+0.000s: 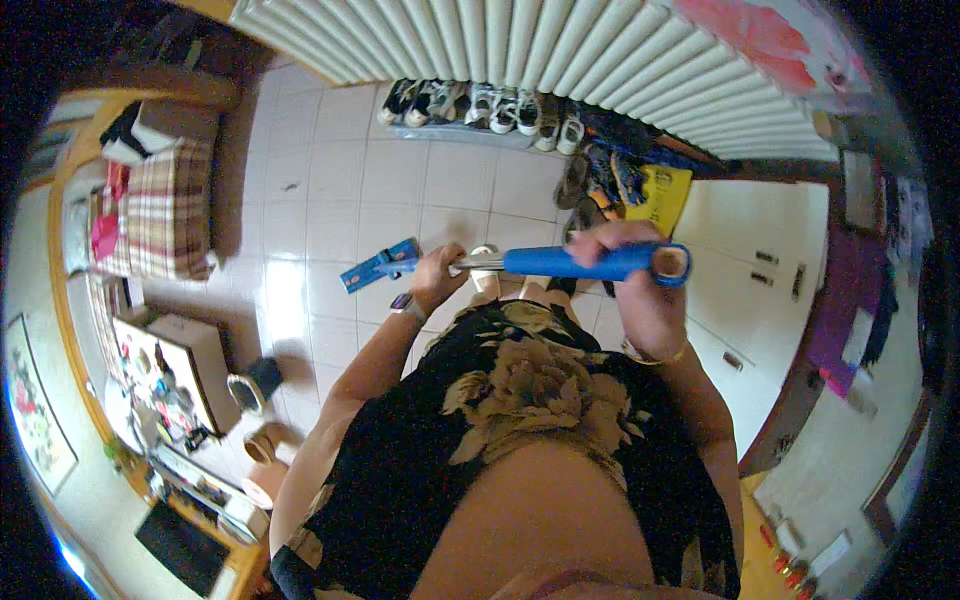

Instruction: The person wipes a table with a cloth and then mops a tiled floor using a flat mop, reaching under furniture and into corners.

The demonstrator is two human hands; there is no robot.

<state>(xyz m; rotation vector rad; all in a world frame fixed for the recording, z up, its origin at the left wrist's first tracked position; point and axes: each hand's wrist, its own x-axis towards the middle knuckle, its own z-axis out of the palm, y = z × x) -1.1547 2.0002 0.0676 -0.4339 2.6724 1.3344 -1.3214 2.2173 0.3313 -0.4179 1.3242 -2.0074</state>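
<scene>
I hold a flat mop whose pole slopes away from me to the left. My right hand (637,281) is wrapped around its thick blue grip (536,261), close to the end with a round opening. Lower down, my left hand (439,279) closes around the shaft, where the metal pole (484,262) enters it. Past the left hand a blurred blue section leads to the flat blue mop head (358,276), which appears to lie on the tiled floor (390,172). My feet, in light slippers (485,270), stand under the pole.
Several pairs of shoes (502,112) line the far side beneath a white pleated folding door (510,45). More shoes and a yellow bag (667,199) lie right of them, by a white cabinet (735,225). At left stand a plaid-covered piece of furniture (169,202) and a small bin (246,394).
</scene>
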